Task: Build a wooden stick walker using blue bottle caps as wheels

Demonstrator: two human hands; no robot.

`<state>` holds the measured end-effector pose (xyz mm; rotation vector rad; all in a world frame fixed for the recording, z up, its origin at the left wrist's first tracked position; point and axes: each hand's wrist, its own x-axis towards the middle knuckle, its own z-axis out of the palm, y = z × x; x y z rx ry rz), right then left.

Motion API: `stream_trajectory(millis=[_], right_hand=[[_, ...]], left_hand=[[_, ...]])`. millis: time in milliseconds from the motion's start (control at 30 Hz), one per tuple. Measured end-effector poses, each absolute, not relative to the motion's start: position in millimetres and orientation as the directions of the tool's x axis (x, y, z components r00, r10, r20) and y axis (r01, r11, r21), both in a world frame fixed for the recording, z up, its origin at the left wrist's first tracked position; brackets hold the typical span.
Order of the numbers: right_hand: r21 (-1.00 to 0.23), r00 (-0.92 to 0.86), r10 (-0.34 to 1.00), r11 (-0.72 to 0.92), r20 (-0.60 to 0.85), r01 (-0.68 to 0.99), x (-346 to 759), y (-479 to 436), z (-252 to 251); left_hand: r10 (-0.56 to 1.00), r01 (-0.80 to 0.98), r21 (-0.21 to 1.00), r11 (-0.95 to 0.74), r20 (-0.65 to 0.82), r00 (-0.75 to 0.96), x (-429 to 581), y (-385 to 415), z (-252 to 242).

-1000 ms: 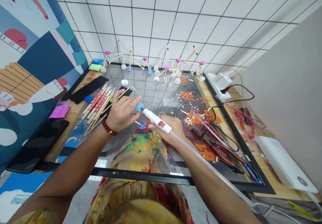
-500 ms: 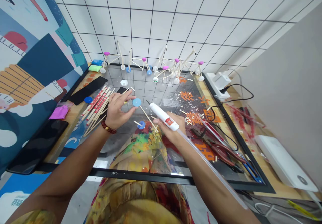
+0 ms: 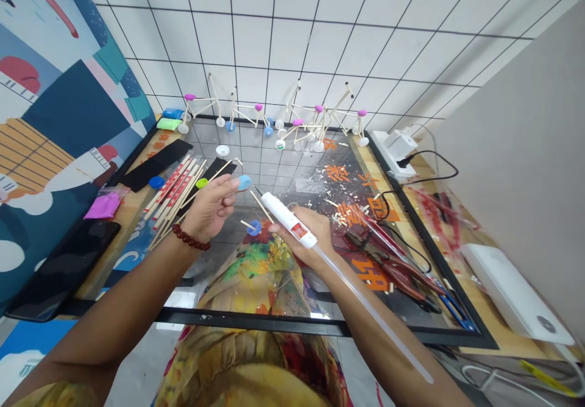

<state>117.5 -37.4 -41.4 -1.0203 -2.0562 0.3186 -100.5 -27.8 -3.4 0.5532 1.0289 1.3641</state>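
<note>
The right hand is closed around a glue tube, its palm hidden. The left hand pinches a blue disc on a stick, with chopsticks just beside.

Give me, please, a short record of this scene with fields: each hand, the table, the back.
Left hand: pinches a blue disc with a stick on it, raised over the table.
Right hand: grips a white glue pen, tip toward the disc, not touching it.
Table: glass; second disc, stick bundle, pliers, phone.
Back: stick models along the wall.
</note>
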Motion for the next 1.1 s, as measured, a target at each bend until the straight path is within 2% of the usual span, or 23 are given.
stream_trajectory(millis=[100,200,500,733,800,867,1000,1100], right_hand=[[-0.498,-0.384,0.733,0.67,0.562,0.55,116.3,-38.1,-41.7],[-0.476,-0.406,0.731,0.672,0.548,0.567,115.5,-37.5,-41.7],[-0.457,-0.406,0.745,0.653,0.529,0.604,113.2,-37.2,-40.0],[-0.451,-0.403,0.782,0.61,0.475,0.651,112.2,-37.5,-41.4],[-0.418,-0.41,0.777,0.611,0.477,0.672,112.9,-36.9,-41.8],[-0.36,-0.386,0.802,0.563,0.456,0.744,116.1,-34.5,-39.9],[-0.211,-0.242,0.909,0.324,0.339,0.922,130.9,-23.1,-30.1],[-0.164,-0.123,0.964,0.165,0.237,0.973,143.7,-12.6,-25.4]], left_hand=[[0.925,-0.614,0.718,0.328,-0.377,0.053,-103.6,-29.1,1.1],[0.898,-0.631,0.666,0.398,-0.423,0.12,-105.6,-29.8,2.3],[0.873,-0.656,0.604,0.453,-0.448,0.191,-97.0,-35.8,4.1],[0.881,-0.63,0.637,0.444,-0.439,0.177,-91.2,-38.7,1.0],[0.906,-0.631,0.676,0.382,-0.409,0.111,-91.7,-37.5,0.3],[0.937,-0.631,0.734,0.249,-0.348,-0.036,-95.1,-33.8,-0.6],[0.909,-0.536,0.842,-0.055,-0.18,-0.376,-111.5,-19.9,-4.1],[0.846,-0.423,0.876,-0.23,-0.035,-0.532,-124.0,-9.2,-10.0]])
